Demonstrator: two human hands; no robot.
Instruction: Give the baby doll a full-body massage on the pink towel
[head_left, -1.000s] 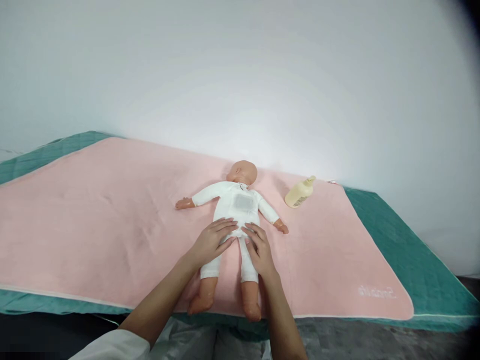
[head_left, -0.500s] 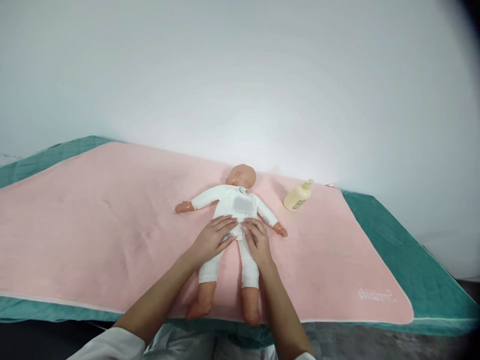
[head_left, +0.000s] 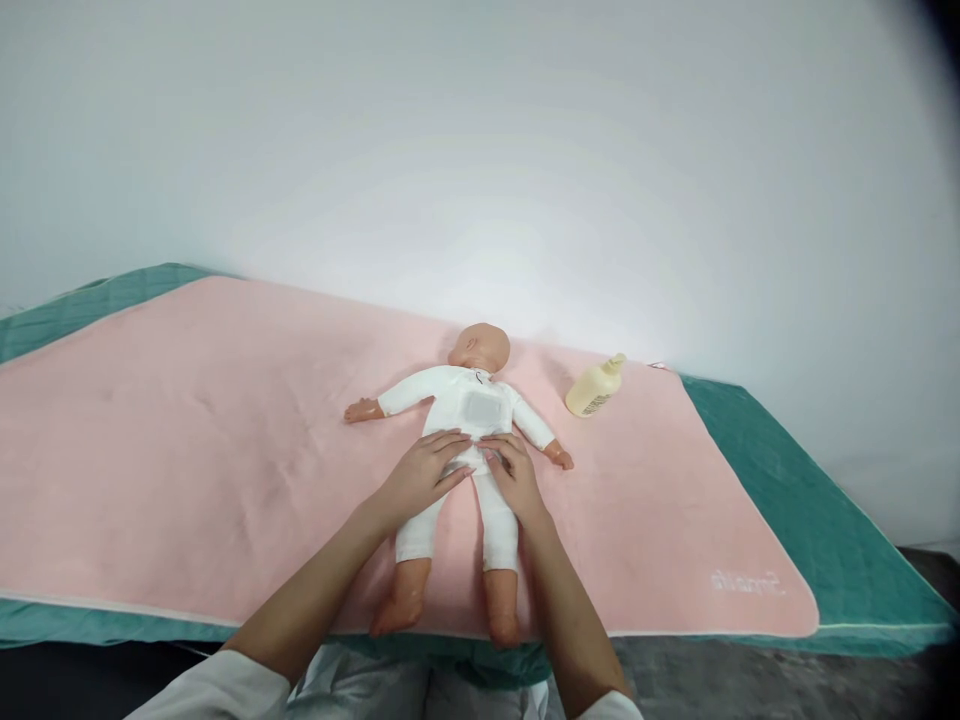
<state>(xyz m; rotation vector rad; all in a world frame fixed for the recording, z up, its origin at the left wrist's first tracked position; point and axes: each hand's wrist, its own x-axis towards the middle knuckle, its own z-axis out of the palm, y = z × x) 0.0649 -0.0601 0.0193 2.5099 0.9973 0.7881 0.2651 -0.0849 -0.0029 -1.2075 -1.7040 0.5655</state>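
Note:
A baby doll [head_left: 480, 412] with a white cloth body lies flat, its head toward the wall and its feet toward me. A greyish rectangular panel shows on the upper part of its torso, and its face is turned to the left, so it looks to be lying on its front. My left hand [head_left: 429, 468] rests on the left side of its lower torso with fingers stretched out. On the right side, my right hand [head_left: 514, 475] lies with extended, slightly bent fingers. The fingertips of both hands almost meet at the middle, and neither hand grips anything.
A pale yellow pump bottle [head_left: 594, 388] stands to the right of the doll. Beneath them a pink mat [head_left: 187, 430] covers much of a green bed surface [head_left: 795, 480]. A white wall [head_left: 480, 150] rises directly behind the bed.
My right hand's fingers have slid slightly inward toward the left hand's fingertips. The view has shifted a little; the doll and the bottle lie as before.

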